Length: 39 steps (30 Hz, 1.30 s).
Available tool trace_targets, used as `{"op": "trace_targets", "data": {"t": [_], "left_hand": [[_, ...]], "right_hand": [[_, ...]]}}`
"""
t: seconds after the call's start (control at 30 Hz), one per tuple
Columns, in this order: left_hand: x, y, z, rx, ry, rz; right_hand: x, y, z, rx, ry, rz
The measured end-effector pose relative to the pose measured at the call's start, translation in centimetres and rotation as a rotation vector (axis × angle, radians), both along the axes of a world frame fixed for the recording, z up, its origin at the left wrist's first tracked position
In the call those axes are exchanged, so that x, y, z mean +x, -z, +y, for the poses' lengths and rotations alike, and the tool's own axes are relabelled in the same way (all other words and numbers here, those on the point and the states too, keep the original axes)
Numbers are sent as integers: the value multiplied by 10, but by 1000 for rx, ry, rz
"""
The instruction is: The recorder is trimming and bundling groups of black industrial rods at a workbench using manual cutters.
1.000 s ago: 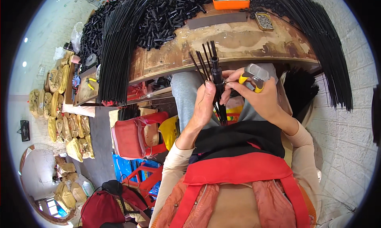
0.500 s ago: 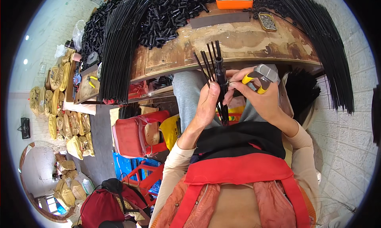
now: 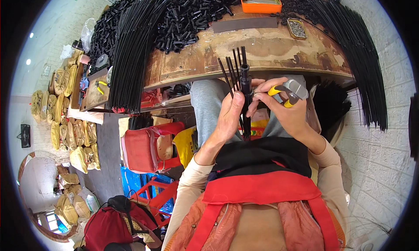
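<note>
In front of my lap I hold a black ribbed tube (image 3: 245, 79) upright, with several thin black rods (image 3: 228, 72) standing beside it and running down below my fingers. My left hand (image 3: 231, 113) is closed around the tube and rods from the left, thumb pointing up. On the other side, my right hand (image 3: 288, 115) keeps yellow-handled pliers (image 3: 296, 89) tucked in its palm, their metal head pointing right. Its thumb and forefinger pinch at the tube's side. Whatever small piece lies in that pinch is too small to make out.
Beyond my knees stands a worn wooden table (image 3: 262, 45). It bears a heap of black tubes (image 3: 183, 28), hanging rod bundles (image 3: 131, 54), an orange tray (image 3: 261, 4) and a tin of small metal pieces (image 3: 297, 29). A red chair (image 3: 142, 150) is at left, a white brick wall (image 3: 371, 150) at right.
Both hands stay on the tube with almost the same grip. The tube and rods have shifted very slightly right and down in view, and the whole view has tilted a little.
</note>
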<state>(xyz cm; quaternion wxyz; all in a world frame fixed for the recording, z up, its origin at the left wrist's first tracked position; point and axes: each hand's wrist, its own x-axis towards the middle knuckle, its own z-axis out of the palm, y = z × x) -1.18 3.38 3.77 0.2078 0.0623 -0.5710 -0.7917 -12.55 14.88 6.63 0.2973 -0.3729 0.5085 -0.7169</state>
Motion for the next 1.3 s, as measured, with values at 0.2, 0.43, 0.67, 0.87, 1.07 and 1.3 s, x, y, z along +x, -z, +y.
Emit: {"op": "trace_targets", "data": {"t": [0.2,0.43,0.67,0.87,1.07,1.3], "left_hand": [[0,-4,-2,-13,37,-28],[-3,-6,-2,66,64,27],[-3,5,-14,57,113,46],[1,-7,-3,31,225,62],[0,0,-7,74,194,-15],[-2,-3,-5,34,208,0]], "right_hand": [[-11,1,-1,62,42,353],[-28,-21,4,199,87,460],[-29,-56,66,855,-337,309],[-26,-69,56,867,-392,415],[-24,-50,58,746,-441,247],[-32,-66,59,775,-519,244]]}}
